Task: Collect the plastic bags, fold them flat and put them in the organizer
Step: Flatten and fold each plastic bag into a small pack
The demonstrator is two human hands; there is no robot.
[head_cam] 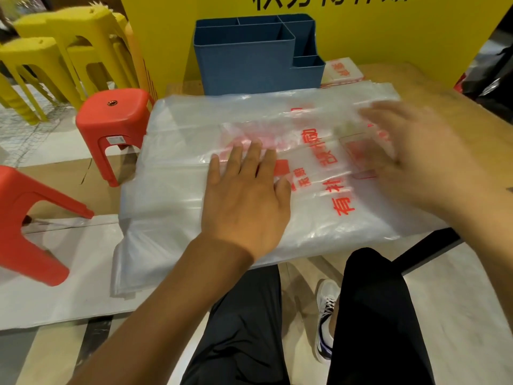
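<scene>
A large clear plastic bag with red printed characters lies spread over the wooden table, its left end hanging off the edge. My left hand presses flat on the middle of the bag, fingers straight. My right hand is blurred by motion over the bag's right part, fingers spread and straight. A blue organizer with several empty compartments stands at the back of the table, behind the bag. A folded bag with red print lies just right of the organizer.
Two red stools stand left of the table, with stacked yellow stools behind them. A yellow board rises behind the organizer. My legs in black trousers and a white shoe are below the table edge.
</scene>
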